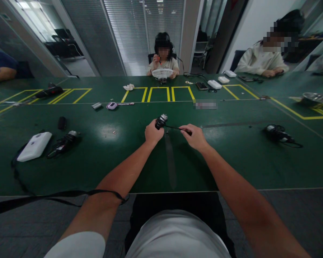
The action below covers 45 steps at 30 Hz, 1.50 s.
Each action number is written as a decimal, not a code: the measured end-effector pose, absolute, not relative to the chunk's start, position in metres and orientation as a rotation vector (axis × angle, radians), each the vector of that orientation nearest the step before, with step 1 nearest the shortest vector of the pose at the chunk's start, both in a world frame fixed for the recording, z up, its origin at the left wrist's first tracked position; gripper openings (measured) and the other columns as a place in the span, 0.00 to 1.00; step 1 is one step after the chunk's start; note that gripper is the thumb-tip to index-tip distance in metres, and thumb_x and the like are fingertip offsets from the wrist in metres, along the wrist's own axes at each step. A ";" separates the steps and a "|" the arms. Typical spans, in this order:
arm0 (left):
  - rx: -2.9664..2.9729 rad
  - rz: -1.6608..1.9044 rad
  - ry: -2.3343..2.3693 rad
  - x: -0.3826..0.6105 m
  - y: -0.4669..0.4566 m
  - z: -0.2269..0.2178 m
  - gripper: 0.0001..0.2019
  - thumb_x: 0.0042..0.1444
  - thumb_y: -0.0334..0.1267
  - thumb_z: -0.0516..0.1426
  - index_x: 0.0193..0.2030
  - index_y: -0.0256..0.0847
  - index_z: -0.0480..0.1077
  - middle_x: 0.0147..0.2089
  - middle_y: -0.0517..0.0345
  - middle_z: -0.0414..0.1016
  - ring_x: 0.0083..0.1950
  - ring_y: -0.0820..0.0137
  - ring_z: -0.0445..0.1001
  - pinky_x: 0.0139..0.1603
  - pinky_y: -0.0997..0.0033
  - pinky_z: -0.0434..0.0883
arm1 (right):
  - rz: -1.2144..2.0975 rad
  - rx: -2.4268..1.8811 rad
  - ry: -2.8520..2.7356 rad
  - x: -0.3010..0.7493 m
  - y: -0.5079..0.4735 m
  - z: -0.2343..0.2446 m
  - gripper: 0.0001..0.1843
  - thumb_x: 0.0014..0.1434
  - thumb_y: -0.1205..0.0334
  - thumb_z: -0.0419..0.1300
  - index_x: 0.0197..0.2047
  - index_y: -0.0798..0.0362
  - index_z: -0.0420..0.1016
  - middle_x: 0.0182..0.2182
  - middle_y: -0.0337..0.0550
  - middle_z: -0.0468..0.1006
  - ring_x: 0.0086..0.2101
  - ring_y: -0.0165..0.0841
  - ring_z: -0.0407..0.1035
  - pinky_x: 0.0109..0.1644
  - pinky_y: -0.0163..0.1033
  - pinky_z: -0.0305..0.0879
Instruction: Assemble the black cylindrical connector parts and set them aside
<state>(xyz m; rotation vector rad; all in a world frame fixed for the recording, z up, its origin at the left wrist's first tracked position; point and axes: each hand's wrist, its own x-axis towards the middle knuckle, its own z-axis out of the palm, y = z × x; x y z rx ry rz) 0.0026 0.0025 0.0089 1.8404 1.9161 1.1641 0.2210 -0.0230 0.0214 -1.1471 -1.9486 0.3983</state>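
Note:
Over the green table, my left hand (154, 133) is closed round a black cylindrical device with a silver end (160, 122). The silver end points up and away from me. A thin black cable (173, 127) runs from the device across to my right hand (194, 136). That hand is closed on the cable in a pinch, and a thicker dark part (187, 131) shows at its fingers. How much cable lies inside the left fist is hidden. Two similar black bundles lie apart from my hands, a left one (63, 144) and a right one (280, 134).
A white power bank (34, 146) lies left, with a black strap (56, 195) crossing my left forearm. Near it is a small black object (61, 123). A purple-and-white gadget (112, 105) lies farther off. Opposite, a person holds a white basket-like object (162, 73); others sit around the table.

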 end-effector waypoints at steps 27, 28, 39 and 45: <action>2.816 0.345 1.165 0.023 -0.016 0.021 0.21 0.47 0.33 0.58 0.51 0.41 0.73 0.50 0.48 0.74 0.50 0.56 0.68 0.49 0.55 0.65 | 0.846 -1.182 -1.534 0.216 -0.020 0.022 0.17 0.52 0.49 0.67 0.34 0.55 0.77 0.24 0.43 0.78 0.25 0.32 0.71 0.32 0.39 0.67; 2.825 0.354 1.148 0.024 -0.016 0.020 0.21 0.46 0.32 0.58 0.50 0.41 0.73 0.50 0.48 0.74 0.50 0.56 0.68 0.49 0.55 0.65 | 0.791 -1.228 -1.563 0.218 -0.019 0.021 0.17 0.52 0.49 0.67 0.33 0.55 0.77 0.23 0.43 0.77 0.24 0.32 0.70 0.32 0.39 0.66; 2.853 0.598 1.077 0.026 -0.021 0.014 0.20 0.45 0.33 0.58 0.48 0.38 0.73 0.46 0.50 0.73 0.49 0.58 0.66 0.49 0.56 0.62 | 0.785 -1.414 -1.703 0.227 -0.012 0.015 0.17 0.51 0.48 0.66 0.34 0.54 0.77 0.26 0.39 0.74 0.27 0.30 0.64 0.32 0.37 0.59; 2.787 0.649 1.167 0.029 -0.026 0.016 0.21 0.47 0.34 0.57 0.50 0.38 0.73 0.47 0.48 0.73 0.52 0.56 0.65 0.52 0.54 0.62 | 0.967 -1.314 -1.599 0.228 -0.010 0.008 0.23 0.50 0.46 0.66 0.43 0.53 0.76 0.26 0.36 0.73 0.27 0.29 0.63 0.31 0.36 0.59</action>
